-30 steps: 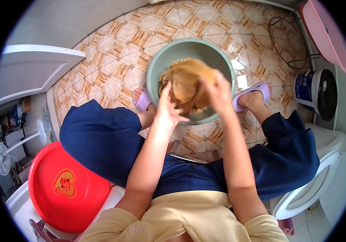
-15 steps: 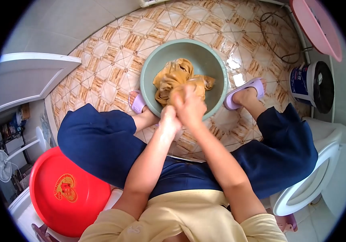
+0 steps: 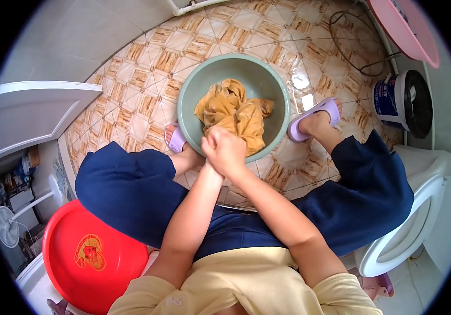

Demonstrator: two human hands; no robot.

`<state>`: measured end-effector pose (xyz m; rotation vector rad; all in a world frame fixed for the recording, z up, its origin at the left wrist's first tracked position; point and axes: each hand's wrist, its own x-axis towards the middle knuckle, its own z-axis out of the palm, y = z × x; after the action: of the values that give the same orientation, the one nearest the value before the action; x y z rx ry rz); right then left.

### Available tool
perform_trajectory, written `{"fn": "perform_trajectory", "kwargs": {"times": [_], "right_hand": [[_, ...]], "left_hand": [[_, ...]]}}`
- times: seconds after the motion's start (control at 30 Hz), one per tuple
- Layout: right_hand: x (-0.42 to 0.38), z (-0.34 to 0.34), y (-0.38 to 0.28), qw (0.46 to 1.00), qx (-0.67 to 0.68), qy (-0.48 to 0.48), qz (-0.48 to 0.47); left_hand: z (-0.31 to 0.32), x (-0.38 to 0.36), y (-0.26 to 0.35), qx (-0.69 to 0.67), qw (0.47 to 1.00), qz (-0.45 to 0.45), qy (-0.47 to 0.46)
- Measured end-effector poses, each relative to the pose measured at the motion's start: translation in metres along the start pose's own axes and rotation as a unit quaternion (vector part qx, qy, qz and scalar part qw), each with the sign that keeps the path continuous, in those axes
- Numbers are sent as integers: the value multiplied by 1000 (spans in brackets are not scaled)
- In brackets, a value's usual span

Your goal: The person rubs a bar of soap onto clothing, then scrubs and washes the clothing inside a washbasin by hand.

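A green-grey basin (image 3: 189, 100) stands on the tiled floor between my feet, with a bunched, wet-looking mustard cloth (image 3: 236, 113) inside. My right hand (image 3: 227, 152) lies at the near rim with its fingers curled, over the near edge of the cloth. Beneath and beside it is my left hand (image 3: 210, 158), mostly covered; its fingers do not show. The two hands touch each other. Whether either one grips part of the cloth is hidden.
A red basin (image 3: 63, 252) is at the lower left, near a white fan (image 3: 7, 226). To the right are a lidded bucket (image 3: 391, 102), a toilet (image 3: 378, 268) and, higher up, a pink basin (image 3: 393, 26). A hose (image 3: 336, 39) lies on the floor.
My right hand has moved back toward the near rim and left, over my left hand. More of the cloth now shows, its near part spread toward the rim.
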<state>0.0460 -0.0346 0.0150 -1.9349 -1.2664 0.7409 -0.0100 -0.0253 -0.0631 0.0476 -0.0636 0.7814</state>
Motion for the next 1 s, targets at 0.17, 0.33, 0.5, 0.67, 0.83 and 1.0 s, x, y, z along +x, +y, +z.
{"fn": "perform_trajectory", "kwargs": {"times": [0.17, 0.33, 0.5, 0.67, 0.83, 1.0], "right_hand": [[52, -13, 80, 988, -114, 57, 89], [60, -51, 140, 878, 440, 12, 186], [43, -17, 93, 743, 633, -145, 162], [32, 5, 51, 982, 176, -45, -57], [48, 2, 68, 914, 377, 59, 137], [70, -77, 123, 969, 24, -21, 245]], "left_hand": [[67, 12, 7, 556, 644, -111, 514], [95, 28, 37, 381, 812, 31, 441], [104, 33, 50, 205, 881, 14, 426], [39, 15, 58, 212, 900, 19, 381], [103, 21, 70, 222, 925, 6, 309], [170, 39, 92, 441, 817, 104, 356]]}}
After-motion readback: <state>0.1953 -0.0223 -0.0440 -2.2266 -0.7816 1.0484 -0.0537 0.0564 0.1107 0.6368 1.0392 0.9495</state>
